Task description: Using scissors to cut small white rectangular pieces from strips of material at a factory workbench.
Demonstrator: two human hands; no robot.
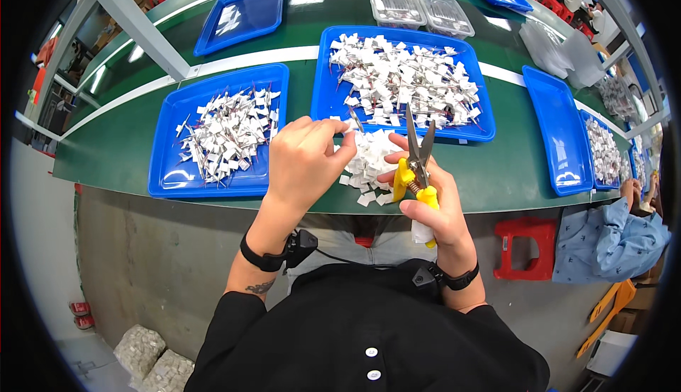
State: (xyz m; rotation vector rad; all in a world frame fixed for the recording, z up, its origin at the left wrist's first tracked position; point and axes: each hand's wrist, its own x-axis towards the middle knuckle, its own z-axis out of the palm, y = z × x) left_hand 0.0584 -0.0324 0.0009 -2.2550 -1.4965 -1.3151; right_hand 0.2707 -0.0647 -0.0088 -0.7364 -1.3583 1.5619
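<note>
My left hand (306, 157) is closed, thumb and forefinger pinching a small white piece (348, 127) that the fingertips mostly hide. In my right hand (445, 206) is a pair of yellow-handled snips (418, 165), blades parted and pointing away from me. Between my hands lies a loose pile of small white pieces (372, 158) on the green table. Just beyond it, a large blue tray (486, 126) holds a heap of small white-tabbed parts with thin leads (408, 80). Left of my left hand, another blue tray (162, 152) carries similar parts (230, 133).
Farther back are a bare blue tray (245, 18) and two clear plastic boxes (420, 10). To the right stand another blue tray (557, 130) and clear bags (553, 48). A grey post (135, 20) rises at left. A red stool (525, 248) and a person in blue (610, 239) are at right.
</note>
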